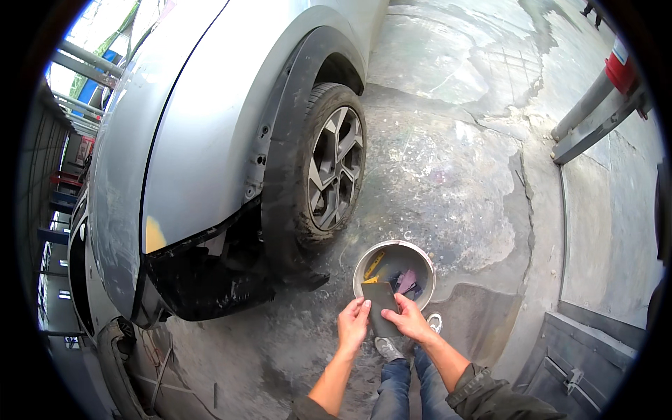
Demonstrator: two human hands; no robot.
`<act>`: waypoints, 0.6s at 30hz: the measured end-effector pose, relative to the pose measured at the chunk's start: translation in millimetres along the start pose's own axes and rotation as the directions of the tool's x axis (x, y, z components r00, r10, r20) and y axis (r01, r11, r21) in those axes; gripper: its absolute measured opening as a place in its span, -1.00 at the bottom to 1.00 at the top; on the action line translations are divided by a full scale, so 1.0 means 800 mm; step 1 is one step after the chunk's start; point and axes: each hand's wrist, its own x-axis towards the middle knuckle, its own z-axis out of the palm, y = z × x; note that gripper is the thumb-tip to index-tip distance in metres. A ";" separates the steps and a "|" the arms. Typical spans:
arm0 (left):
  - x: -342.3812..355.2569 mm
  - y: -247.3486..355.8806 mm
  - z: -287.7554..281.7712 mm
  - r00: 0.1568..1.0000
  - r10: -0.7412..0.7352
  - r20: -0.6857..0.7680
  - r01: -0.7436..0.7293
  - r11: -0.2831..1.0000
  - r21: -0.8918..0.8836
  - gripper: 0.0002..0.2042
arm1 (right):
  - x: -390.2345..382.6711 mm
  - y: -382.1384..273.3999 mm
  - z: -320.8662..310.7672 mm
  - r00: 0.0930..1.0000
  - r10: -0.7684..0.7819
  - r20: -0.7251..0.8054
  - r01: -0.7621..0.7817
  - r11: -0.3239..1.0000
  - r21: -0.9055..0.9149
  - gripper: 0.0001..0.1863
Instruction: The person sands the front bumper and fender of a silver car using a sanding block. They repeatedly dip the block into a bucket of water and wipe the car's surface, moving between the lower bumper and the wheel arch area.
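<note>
A dark grey-green flat rectangular sheet [379, 304] is held between my left hand [353, 322] and my right hand [409, 318], both with fingers closed on its sides. Just beyond them stands a round metal bucket [394, 247] holding a yellow object [372, 267] and pinkish and dark pieces [408, 278]. A silver car [196, 119] fills the left of the head view, with a yellowish patch [154, 231] on its lower body, a black lower trim [203, 280] hanging below and a wheel [334, 168] inside a dark arch trim.
Cracked concrete floor [462, 175] surrounds the bucket. At the right are metal posts [588, 112] with a red fitting [619, 66] and a grey metal structure [560, 357]. A distant person's legs [593, 15] show at the top right. Another vehicle [91, 280] and racking [84, 63] stand at the left.
</note>
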 end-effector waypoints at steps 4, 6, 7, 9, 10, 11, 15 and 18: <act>0.005 -0.006 -0.003 1.000 -0.021 -0.001 0.021 0.998 -0.057 -0.70 | -0.007 -0.022 0.014 0.994 -0.112 -0.004 0.111 0.989 -0.102 -0.51; 0.007 -0.005 -0.001 0.999 -0.048 -0.003 0.047 0.993 -0.104 -0.71 | -0.007 -0.027 0.012 0.998 -0.054 0.031 0.058 0.983 -0.177 -0.50; 0.008 -0.005 -0.001 0.998 -0.064 0.013 0.065 0.991 -0.115 -0.72 | -0.007 -0.027 0.010 0.999 -0.022 0.043 0.031 0.976 -0.217 -0.49; 0.011 -0.007 -0.003 0.997 -0.065 0.036 0.068 0.993 -0.092 -0.72 | -0.004 -0.024 0.005 0.999 -0.012 0.042 0.020 0.978 -0.208 -0.50; 0.015 -0.011 -0.006 0.998 -0.051 0.044 0.054 0.997 -0.058 -0.71 | -0.003 -0.024 0.004 0.999 -0.006 0.043 0.015 0.979 -0.204 -0.51; 0.017 -0.013 -0.009 0.998 -0.037 0.051 0.038 0.999 -0.024 -0.71 | -0.003 -0.026 0.001 0.999 -0.008 0.035 0.012 0.990 -0.143 -0.52; 0.007 0.003 -0.003 0.984 0.168 0.063 -0.179 0.922 0.344 -0.71 | 0.011 -0.032 -0.015 0.997 -0.070 -0.019 0.071 0.992 0.107 -0.65; -0.006 0.020 0.011 0.954 0.298 0.032 -0.273 0.819 0.504 -0.73 | 0.019 -0.024 -0.020 0.996 -0.077 -0.052 0.082 0.991 0.106 -0.75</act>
